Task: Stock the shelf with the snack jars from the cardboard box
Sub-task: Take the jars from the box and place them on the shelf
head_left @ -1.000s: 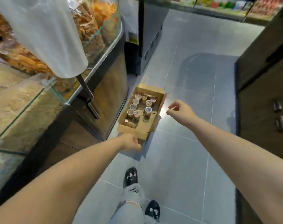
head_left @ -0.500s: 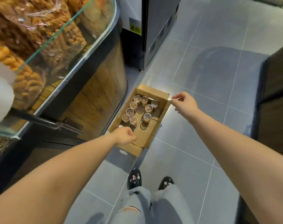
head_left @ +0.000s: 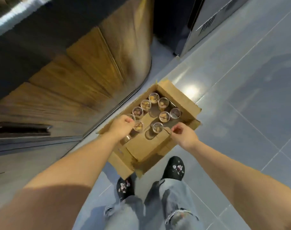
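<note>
An open cardboard box [head_left: 178,97] lies on the grey tiled floor against a counter base. Several clear snack jars [head_left: 164,116] stand upright inside it, most along its left and far sides. My left hand [head_left: 122,125] hovers over the box's left side with fingers curled, its knuckles hiding part of one jar [head_left: 131,116] and almost touching another [head_left: 138,126]. I see nothing held in it. My right hand [head_left: 184,136] is over the box's right wall, fingers curled, thumb near the forefinger, with nothing visibly held.
The wood-panelled counter base [head_left: 91,72] rises directly left of the box. A steel cabinet [head_left: 208,22] stands at the far end of the aisle. My black shoes [head_left: 174,168] are just in front of the box's near corner. Bare floor tiles [head_left: 241,113] stretch to the right.
The view has dropped and closed in on the box. Both hands came down from beside the box to just over it, the left above the jars, the right above the right wall.
</note>
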The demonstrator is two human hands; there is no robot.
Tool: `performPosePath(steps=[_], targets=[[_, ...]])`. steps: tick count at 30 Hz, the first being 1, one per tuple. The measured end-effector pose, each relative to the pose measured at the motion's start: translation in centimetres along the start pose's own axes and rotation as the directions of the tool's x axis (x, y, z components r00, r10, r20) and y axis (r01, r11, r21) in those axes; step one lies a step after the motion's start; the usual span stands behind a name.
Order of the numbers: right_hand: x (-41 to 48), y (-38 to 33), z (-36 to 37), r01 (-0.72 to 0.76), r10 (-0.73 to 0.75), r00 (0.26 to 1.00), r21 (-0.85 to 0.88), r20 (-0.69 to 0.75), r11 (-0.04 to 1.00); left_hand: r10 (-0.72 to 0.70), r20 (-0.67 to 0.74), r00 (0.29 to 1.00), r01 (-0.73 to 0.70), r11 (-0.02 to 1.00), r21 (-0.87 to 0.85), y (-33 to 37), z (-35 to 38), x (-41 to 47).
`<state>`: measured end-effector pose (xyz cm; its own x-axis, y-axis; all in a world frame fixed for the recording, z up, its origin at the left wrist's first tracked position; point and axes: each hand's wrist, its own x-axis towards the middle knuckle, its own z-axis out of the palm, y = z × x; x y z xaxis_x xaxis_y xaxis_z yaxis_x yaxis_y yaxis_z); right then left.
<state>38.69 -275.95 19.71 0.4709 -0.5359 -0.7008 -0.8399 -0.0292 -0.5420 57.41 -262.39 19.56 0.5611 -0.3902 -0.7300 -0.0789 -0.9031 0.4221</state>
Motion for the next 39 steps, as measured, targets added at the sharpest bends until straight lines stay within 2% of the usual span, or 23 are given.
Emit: performPosePath(steps=[3,5,8,10,12,13,15,17,18,20,23,28,31,36,39], targets=[[5.9,3.1,2.8,0.046,-0.022,0.994,-0.222,0.107,0.974,-0.039,-0.055,0.998,0.039,0.999,0.000,-0.8,2.8,6.3],[9.8,5.4,4.9,0.129,-0.071,0.984,-0.374,0.164,0.919,-0.029,-0.083,0.996,0.034,0.998,0.059,-2.3,5.1,10.7],[14.8,8.4,8.1,0.201,-0.101,0.974,-0.563,0.203,0.802,0.077,-0.112,0.991,-0.056,0.982,0.178,-5.4,8.3,16.3],[17.7,10.2,10.1,0.201,-0.085,0.976,-0.691,0.199,0.695,0.176,-0.039,0.984,-0.155,0.937,0.312,-7.5,10.2,19.1],[20.2,11.5,11.8,0.207,-0.095,0.977,-0.762,0.189,0.614,0.267,0.109,0.957,-0.286,0.823,0.491,-9.1,11.9,21.1],[21.0,12.0,12.5,0.213,-0.115,0.977,-0.781,0.180,0.587,0.303,0.194,0.933,-0.359,0.728,0.584,-9.8,12.7,21.8],[22.3,13.0,14.0,0.220,-0.152,0.975,-0.802,0.161,0.555,0.345,0.317,0.884,-0.455,0.471,0.756,-10.9,13.9,22.6],[23.2,13.7,15.2,0.213,-0.181,0.974,-0.809,0.135,0.548,0.379,0.360,0.852,-0.466,0.238,0.852,-11.3,14.6,23.2],[23.4,13.9,15.5,0.208,-0.200,0.973,-0.804,0.113,0.557,0.405,0.363,0.839,-0.461,0.174,0.870,-11.3,14.8,23.5],[23.5,13.9,15.9,0.207,-0.233,0.969,-0.792,0.083,0.575,0.443,0.367,0.818,-0.465,0.132,0.876,-11.1,15.0,23.7],[22.8,13.8,15.5,0.229,-0.258,0.962,-0.773,0.088,0.591,0.430,0.370,0.824,-0.480,0.181,0.858,-10.7,14.5,23.3],[18.5,11.9,12.8,0.189,-0.214,0.976,-0.662,0.044,0.725,0.329,0.299,0.896,-0.433,0.492,0.755,-9.7,11.8,18.6],[13.4,9.6,10.0,0.193,-0.229,0.973,-0.618,0.022,0.762,0.306,0.243,0.920,-0.386,0.616,0.687,-7.8,9.1,13.2],[5.0,4.8,5.6,0.251,-0.327,0.945,-0.649,0.004,0.718,0.339,0.060,0.939,-0.313,0.771,0.555,-4.8,3.9,4.3],[0.6,2.0,4.0,0.317,-0.430,0.902,-0.728,0.034,0.608,0.376,-0.004,0.927,-0.320,0.794,0.517,-3.9,1.3,-1.4]])
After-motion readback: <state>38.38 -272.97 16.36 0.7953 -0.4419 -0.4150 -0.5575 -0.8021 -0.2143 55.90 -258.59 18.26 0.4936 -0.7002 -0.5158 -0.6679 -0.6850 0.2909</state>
